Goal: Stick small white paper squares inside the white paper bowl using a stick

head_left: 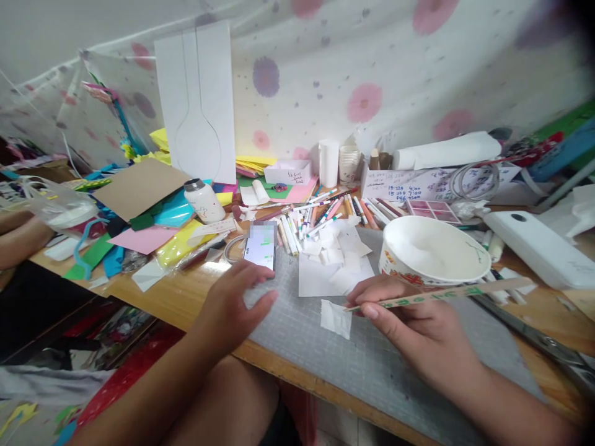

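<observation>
While the left hand (239,294) rests over the lower edge of a flat smartphone with a lit screen (261,243), its fingers loosely spread and holding nothing, the right hand (413,316) pinches a long, flat, pale wooden stick with green lettering (441,293) between thumb and fingers. At the stick's near end, just above a grey gridded cutting mat (297,325), is a small, crinkled, whitish square of paper (335,319). Beyond it, a plain white sheet (313,282) bears a loose heap of small white paper scraps (332,251), and a round white paper bowl with red printing (387,263) stands behind the right hand. The work looks partway along: one square is singled out, while the heaped scraps seem still to be dealt with. Whether the square clings to the stick or to a fingertip cannot be told, nor whether the left fingertips press the screen. Part of the screen is blurred out, the bowl's white contents are unclear, and the dark metal scissors (542,341) run out at the right edge.
</observation>
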The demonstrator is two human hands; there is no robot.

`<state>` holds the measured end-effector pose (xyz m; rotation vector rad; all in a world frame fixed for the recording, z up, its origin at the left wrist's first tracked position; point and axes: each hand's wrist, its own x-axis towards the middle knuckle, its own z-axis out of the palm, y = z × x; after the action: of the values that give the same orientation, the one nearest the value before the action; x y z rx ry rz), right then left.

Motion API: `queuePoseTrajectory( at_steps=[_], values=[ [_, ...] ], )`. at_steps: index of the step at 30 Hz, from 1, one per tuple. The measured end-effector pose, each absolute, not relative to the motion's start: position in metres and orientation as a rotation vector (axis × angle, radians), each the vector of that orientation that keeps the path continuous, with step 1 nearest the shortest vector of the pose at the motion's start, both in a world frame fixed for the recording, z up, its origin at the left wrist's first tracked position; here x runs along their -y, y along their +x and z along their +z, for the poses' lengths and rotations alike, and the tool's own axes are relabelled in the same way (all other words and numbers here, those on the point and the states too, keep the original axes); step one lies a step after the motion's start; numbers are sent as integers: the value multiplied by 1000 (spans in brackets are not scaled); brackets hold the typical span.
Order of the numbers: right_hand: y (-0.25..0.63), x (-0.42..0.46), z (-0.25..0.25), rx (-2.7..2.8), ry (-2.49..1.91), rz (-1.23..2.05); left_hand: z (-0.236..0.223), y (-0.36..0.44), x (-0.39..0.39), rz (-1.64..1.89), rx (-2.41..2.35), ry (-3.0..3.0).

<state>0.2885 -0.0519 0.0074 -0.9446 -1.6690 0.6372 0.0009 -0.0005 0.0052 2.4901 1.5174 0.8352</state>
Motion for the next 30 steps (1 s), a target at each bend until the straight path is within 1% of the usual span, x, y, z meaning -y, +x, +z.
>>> queuePoseTrajectory(
  at_steps=[2, 4, 7, 9, 14, 24, 30],
  values=[
    [288, 53, 9, 1649, -898, 670, 6, 22, 21, 959, -1371, 2209],
    [287, 55, 11, 1620, -848, 710, 5, 45, 40, 983, -1203, 1836],
    [285, 58, 13, 1574, -800, 790, 7, 74, 55, 869, -1035, 1296],
    [285, 60, 13, 1542, -792, 844, 10, 87, 57, 787, -1002, 1142],
    [285, 62, 14, 1469, -828, 907, 15, 97, 54, 740, -957, 1026],
    [283, 57, 11, 1290, -760, 1132, 16, 87, 52, 719, -961, 1110],
    [284, 57, 11, 1328, -591, 1176, 20, 85, 53, 706, -969, 1100]
  ],
)
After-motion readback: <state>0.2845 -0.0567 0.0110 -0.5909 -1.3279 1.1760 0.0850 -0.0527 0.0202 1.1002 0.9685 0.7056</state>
